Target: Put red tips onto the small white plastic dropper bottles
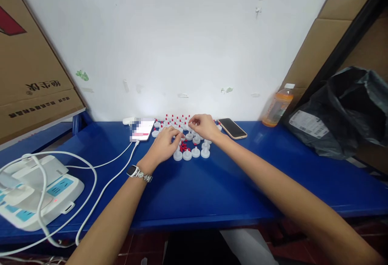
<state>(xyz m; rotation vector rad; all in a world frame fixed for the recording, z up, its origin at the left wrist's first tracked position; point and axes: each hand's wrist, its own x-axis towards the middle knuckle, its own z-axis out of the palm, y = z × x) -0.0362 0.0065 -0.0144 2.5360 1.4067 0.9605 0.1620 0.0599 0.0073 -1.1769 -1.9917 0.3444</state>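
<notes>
Where the bare left hand [163,146] bends: its fingers curl above round white plastic caps [205,153]; whether it pinches one, I cannot tell.
Bare right hand [206,126]: thumb and forefinger nearly meet; anything pinched is too small to make out.
Caps: clustered on the blue surface [236,190] around both hands, some hidden.
Small red tips [184,147]: heaped beside the left hand, blurring together.
Black plastic bag [329,111]: cut off at right.
</notes>
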